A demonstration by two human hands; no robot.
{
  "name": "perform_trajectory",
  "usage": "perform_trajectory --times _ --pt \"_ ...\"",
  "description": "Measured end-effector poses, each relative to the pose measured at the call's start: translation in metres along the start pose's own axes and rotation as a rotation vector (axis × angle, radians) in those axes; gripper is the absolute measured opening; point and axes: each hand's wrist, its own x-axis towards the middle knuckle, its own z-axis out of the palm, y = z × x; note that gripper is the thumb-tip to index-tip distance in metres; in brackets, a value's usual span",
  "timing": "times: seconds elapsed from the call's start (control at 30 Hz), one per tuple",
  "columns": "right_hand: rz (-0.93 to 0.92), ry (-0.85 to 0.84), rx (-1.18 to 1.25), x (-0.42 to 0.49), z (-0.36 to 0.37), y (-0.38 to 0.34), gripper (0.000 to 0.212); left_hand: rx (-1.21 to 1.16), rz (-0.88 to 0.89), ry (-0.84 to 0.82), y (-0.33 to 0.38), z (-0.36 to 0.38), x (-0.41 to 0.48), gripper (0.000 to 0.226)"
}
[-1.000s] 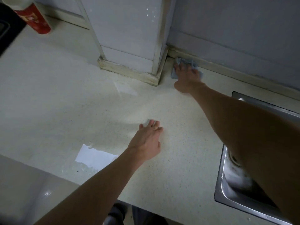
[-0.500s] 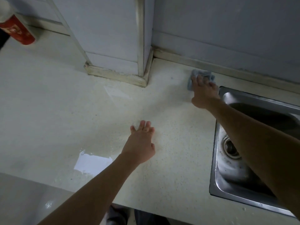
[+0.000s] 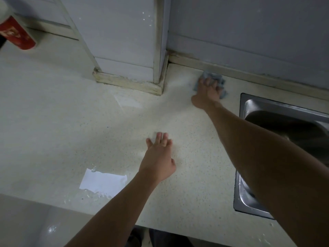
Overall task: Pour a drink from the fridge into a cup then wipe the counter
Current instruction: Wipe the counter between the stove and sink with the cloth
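My right hand [image 3: 206, 93] presses a crumpled blue-grey cloth [image 3: 216, 78] onto the pale speckled counter [image 3: 62, 125], far back beside the wall's base strip and just left of the sink. My left hand [image 3: 157, 157] lies flat on the counter's middle, palm down, fingers stretched out and holding nothing. A red-and-white cup [image 3: 15, 32] stands at the far left back of the counter, partly cut off by the frame edge.
A steel sink [image 3: 252, 196] is sunk into the counter at the right. A tiled pillar [image 3: 124, 50] juts out from the back wall onto the counter. Wet shiny patches [image 3: 101, 182] lie near the counter's front edge, left of my left forearm.
My right hand slid the cloth rightwards along the back wall from the pillar's corner towards the sink, then a little back left. My left hand stayed flat on the counter.
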Motion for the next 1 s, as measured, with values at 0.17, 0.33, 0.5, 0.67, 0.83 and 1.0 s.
perform_trajectory --times 0.17,0.33,0.5,0.67,0.83,1.0 --pt "-0.289 0.013 -0.146 0.007 0.009 -0.067 0.084 0.076 -0.009 0.007 0.003 0.003 -0.002 0.071" --pt "-0.407 0.044 -0.193 0.0 0.013 -0.058 0.084 0.029 0.0 0.016 -0.001 0.005 -0.001 0.069" --pt "-0.308 0.099 -0.159 -0.021 0.013 0.023 0.091 -0.008 0.019 0.008 -0.003 0.003 0.0 0.068" --pt "-0.109 0.067 -0.19 -0.04 0.0 0.117 0.096 -0.038 0.029 0.016 -0.003 0.0 -0.002 0.069" --pt "0.072 0.019 -0.092 -0.041 -0.003 0.104 0.093 -0.012 0.046 -0.001 -0.002 0.001 -0.007 0.072" --pt "0.026 -0.002 -0.079 -0.055 -0.001 0.012 0.088 -0.051 0.089 0.066 0.012 0.005 -0.039 0.06"
